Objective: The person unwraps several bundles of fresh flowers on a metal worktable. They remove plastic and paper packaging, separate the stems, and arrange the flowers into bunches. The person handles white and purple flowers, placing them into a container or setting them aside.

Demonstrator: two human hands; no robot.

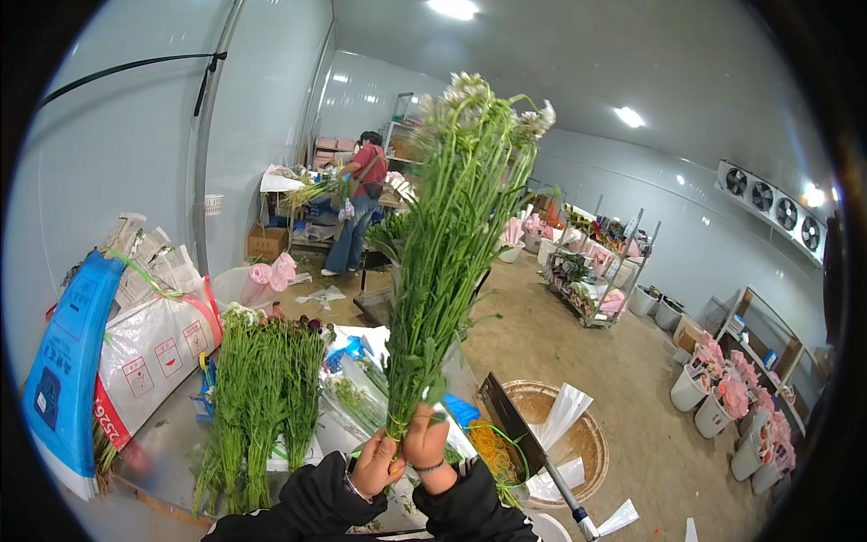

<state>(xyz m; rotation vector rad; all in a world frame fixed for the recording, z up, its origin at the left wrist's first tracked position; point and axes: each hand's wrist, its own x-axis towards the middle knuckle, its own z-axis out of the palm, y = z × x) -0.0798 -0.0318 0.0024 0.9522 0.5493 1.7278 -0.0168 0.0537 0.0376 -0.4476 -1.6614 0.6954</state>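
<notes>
Green flower bunch (447,244) stands upright, stems clasped in both hands' grip (402,456).

Left of the green flower bunches (262,397) on the steel table (163,443) lean a blue sack (68,370) and a white sack (149,357) with red square labels — a brown cardboard box (266,242) sits far behind them

left hand (377,465) and right hand (426,443) fisted together, raised, dark sleeves
</notes>
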